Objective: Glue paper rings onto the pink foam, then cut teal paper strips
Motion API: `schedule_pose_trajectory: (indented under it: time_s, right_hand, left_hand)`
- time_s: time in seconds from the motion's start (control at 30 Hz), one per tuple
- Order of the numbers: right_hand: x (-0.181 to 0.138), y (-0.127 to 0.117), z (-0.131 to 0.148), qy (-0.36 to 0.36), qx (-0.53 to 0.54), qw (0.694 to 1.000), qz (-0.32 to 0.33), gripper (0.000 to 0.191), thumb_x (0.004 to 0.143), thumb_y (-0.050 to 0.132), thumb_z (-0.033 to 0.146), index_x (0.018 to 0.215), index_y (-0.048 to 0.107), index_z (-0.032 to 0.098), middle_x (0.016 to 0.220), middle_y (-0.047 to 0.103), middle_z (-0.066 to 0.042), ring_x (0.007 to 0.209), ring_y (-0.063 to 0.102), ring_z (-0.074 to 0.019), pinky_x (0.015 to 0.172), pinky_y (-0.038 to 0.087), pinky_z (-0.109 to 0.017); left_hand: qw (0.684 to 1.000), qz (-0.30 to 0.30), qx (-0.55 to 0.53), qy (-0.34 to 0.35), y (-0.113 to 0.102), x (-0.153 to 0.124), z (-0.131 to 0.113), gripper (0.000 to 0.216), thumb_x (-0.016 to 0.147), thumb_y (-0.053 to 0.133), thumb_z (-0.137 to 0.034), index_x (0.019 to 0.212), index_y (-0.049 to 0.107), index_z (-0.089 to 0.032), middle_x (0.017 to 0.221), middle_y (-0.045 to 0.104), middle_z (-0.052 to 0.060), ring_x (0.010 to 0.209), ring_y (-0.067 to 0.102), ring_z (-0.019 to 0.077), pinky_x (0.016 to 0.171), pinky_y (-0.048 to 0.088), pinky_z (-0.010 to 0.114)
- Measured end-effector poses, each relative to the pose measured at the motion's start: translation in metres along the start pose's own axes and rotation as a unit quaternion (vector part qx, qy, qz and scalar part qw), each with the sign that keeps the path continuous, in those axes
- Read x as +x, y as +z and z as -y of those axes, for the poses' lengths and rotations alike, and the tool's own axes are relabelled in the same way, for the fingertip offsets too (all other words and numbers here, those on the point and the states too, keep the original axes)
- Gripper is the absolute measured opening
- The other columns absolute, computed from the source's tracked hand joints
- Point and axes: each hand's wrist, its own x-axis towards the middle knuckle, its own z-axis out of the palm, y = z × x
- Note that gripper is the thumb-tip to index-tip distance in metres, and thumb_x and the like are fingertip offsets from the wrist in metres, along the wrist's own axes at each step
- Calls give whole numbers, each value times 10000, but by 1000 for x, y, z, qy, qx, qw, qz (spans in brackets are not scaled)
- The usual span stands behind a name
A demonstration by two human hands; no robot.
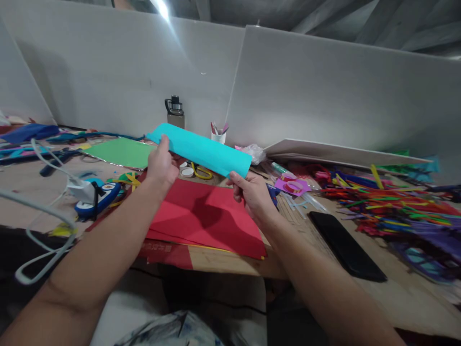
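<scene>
Both hands up off the counter [223, 262], holding one turquoise paper [201, 149] between them; sheet looks bent or folded lengthwise, runs from upper left down to the right, held in the air above the red paper [205, 216]; left hand [162, 163] closed on the sheet's left end, thumb on top; right hand [252, 192] pinching the lower right corner, fingers curled under; red paper lies flat at the counter's near edge, several sheets stacked, shadow of the hands on it; yellow scissors [201, 172] just behind the red paper, under the turquoise sheet; green sheet [120, 153] flat to the left; bottle [175, 111] and a cup of pens [218, 134] upright at the back wall; black phone [345, 245] face down right of the right forearm; big pile of coloured strips [389, 202] further right; white cable [54, 168] loops along the left side.
</scene>
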Motion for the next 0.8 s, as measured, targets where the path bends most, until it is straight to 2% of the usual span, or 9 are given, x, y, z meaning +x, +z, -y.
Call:
schedule_pose_trajectory:
  time_s: [0.17, 0.23, 0.33, 0.4, 0.47, 0.53, 0.6, 0.7, 0.8]
  right_hand:
    - [-2, -1, 4, -3, -4, 1000, -5, 310, 691, 695, 431, 583, 621, 150, 393, 471, 43, 313, 366, -58, 322, 242, -210]
    - [-2, -3, 7, -2, 12, 1000, -24, 294, 682, 706, 416, 590, 616, 152, 413, 477, 44, 330, 369, -55, 328, 249, -205]
    - [0, -3, 10, -14, 47, 998, -48, 276, 675, 717, 405, 614, 609, 159, 452, 488, 47, 360, 382, -52, 349, 272, -199]
    - [1, 0, 9, -20, 63, 997, -45, 279, 677, 714, 420, 632, 609, 165, 465, 491, 47, 373, 395, -57, 358, 286, -202]
    - [1, 5, 6, -15, 66, 997, -34, 288, 677, 713, 437, 645, 616, 168, 471, 492, 47, 379, 403, -63, 362, 297, -208]
    - [0, 10, 2, -4, 62, 998, -22, 298, 680, 712, 446, 646, 619, 165, 478, 501, 43, 381, 405, -64, 366, 304, -212]
    - [-2, 14, -1, 10, 57, 998, -12, 309, 685, 709, 452, 641, 619, 160, 482, 509, 39, 382, 410, -64, 371, 308, -214]
    - [-5, 16, -2, 22, 56, 998, 1, 324, 681, 713, 465, 655, 620, 156, 488, 514, 39, 390, 430, -66, 376, 314, -208]
    - [-6, 14, -1, 42, 63, 997, 31, 377, 694, 683, 528, 677, 621, 156, 515, 543, 28, 407, 468, -73, 396, 353, -206]
  left_hand:
    - [997, -78, -15, 18, -12, 28, -27, 285, 944, 386, -360, 850, 580, -175, 608, 635, 2, 583, 632, 122, 659, 546, 257]
    - [996, -72, -40, 27, -16, 32, -35, 376, 969, 292, -372, 837, 579, -167, 630, 641, 17, 600, 638, 111, 668, 537, 229]
    - [996, -11, -77, 40, -14, 24, -35, 467, 958, 239, -491, 884, 577, -177, 796, 691, 69, 787, 679, 143, 758, 542, 262]
    - [997, 45, -68, 6, -7, 8, -25, 519, 894, 303, -614, 902, 581, -176, 855, 693, 108, 870, 678, 189, 794, 546, 316]
    - [991, 126, -47, -21, 1, -13, -9, 529, 820, 429, -664, 923, 595, -172, 907, 691, 123, 919, 668, 214, 813, 544, 332]
    - [983, 181, -8, -40, 7, -33, 7, 411, 772, 601, -567, 912, 600, -181, 864, 693, 86, 893, 671, 205, 816, 541, 325]
    - [970, 230, 38, -68, 8, -48, 22, 308, 714, 729, -422, 817, 589, -166, 749, 677, 45, 810, 675, 184, 810, 539, 329]
    - [949, 287, 77, -103, 5, -58, 36, 306, 677, 767, -373, 737, 576, -141, 692, 670, 33, 754, 673, 176, 795, 540, 341]
    - [945, 297, 88, -100, 0, -55, 40, 303, 684, 758, -378, 742, 599, -128, 719, 691, 52, 785, 679, 189, 781, 538, 328]
